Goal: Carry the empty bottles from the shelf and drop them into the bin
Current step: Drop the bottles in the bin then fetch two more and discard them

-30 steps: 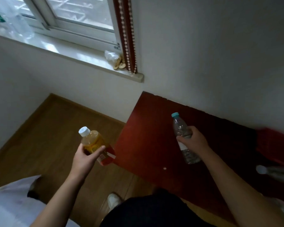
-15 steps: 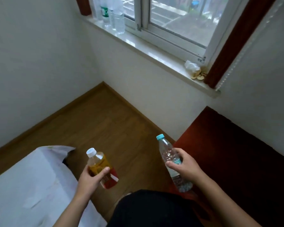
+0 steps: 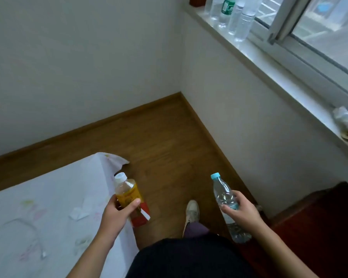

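My left hand grips a bottle with a white cap and a yellow and red label, held upright over the edge of the bed. My right hand holds a clear bottle with a light blue cap around its middle, tilted slightly, above the wooden floor. Both bottles are about waist height in front of me. No bin shows in this view.
A bed with a white sheet fills the lower left. A dark red shelf top is at the lower right. Several clear bottles stand on the window sill. Wooden floor runs into the room corner; my shoe is on it.
The view has swung left, away from the red shelf toward the room corner and the bed. Both hands still carry their bottles, which stay in front of me.
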Demonstrator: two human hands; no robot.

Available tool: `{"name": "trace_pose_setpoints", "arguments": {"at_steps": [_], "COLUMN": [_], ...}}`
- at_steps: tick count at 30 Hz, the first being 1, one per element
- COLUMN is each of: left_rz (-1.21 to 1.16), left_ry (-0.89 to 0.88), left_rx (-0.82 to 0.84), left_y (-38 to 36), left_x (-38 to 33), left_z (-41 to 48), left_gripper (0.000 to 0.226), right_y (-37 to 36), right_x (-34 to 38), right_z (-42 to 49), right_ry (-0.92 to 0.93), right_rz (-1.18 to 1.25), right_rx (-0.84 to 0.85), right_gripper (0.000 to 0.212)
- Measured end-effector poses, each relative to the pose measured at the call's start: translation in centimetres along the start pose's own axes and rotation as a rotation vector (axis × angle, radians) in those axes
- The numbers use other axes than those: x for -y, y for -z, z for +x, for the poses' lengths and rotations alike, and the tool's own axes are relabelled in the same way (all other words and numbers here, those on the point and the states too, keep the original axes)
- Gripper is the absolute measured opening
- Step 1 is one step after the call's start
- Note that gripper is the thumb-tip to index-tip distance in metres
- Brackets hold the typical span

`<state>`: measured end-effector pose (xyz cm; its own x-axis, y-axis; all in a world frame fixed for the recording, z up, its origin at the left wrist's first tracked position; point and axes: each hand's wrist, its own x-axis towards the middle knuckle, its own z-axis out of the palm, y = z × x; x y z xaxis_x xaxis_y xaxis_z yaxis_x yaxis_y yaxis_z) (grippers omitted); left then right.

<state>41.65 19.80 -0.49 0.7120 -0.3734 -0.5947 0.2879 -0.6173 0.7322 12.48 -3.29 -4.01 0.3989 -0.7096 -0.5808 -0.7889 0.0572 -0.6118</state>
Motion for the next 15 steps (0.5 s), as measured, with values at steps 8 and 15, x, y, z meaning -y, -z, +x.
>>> {"name": "trace_pose_setpoints", "arguments": {"at_steps": [8, 15], "left_rz": [-0.045, 0.065], "left_ry": [0.029, 0.134], "left_rx": [-0.071, -0.167], "left_y": [0.7, 2.4], "left_x": [-7.3, -12.6], "left_z": [9.0, 16.8], "left_gripper": [0.049, 0.054], "right_y": [1.6, 3.3], "right_x": [5.8, 15.4], "right_z": [11.8, 23.9], "right_ry": [-0.018, 0.046], "right_rz": [-0.068, -0.151], "right_rx": [0.084, 0.202], "right_gripper": [0.074, 0.074]}}
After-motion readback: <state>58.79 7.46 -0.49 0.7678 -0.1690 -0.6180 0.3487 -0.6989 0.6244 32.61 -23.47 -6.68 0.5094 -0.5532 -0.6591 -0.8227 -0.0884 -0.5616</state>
